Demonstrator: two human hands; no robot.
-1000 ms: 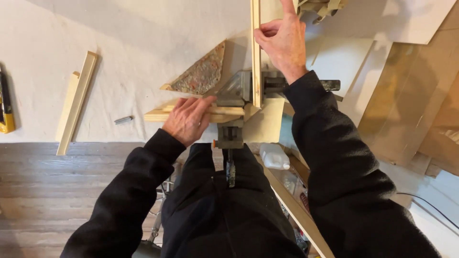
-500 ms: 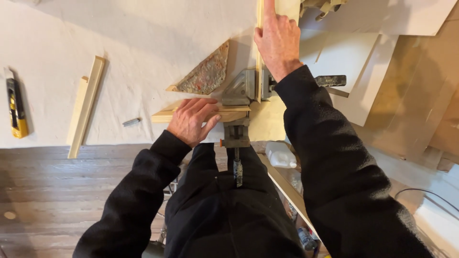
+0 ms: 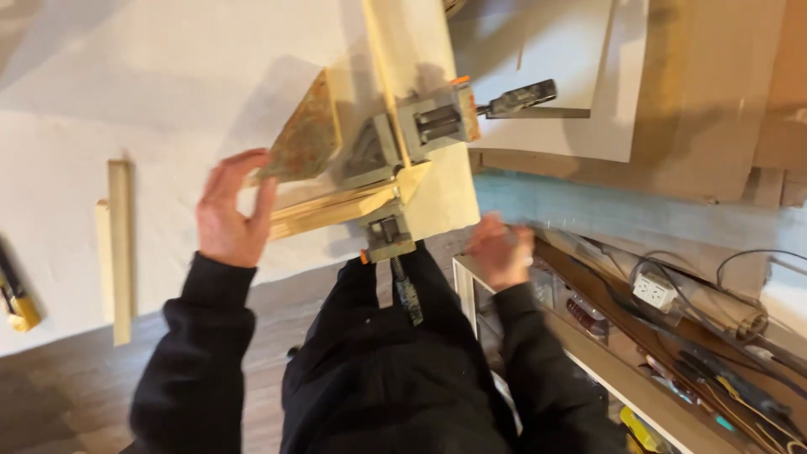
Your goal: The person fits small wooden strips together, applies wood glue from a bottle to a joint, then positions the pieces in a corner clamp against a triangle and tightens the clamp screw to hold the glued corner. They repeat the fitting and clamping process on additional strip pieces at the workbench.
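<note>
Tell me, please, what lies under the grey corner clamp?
Under the corner clamp lies a pale wooden board, and two wooden strips meet inside it. The joint itself is covered by the clamp.

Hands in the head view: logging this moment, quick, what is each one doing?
Left hand: open, fingers against the triangular board.
Right hand: blurred, off the bench; grip cannot be told.

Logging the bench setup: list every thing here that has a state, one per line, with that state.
corner clamp: closed on two wooden strips meeting at a right angle.
left hand: open, fingers spread, touching the strips' end and the triangular board.
right hand: off the workpiece, at the table edge, blurred; grip unclear.
loose wooden strips: lying flat, side by side, apart from the clamp.
yellow tool: lying untouched at the table's left edge.
</note>
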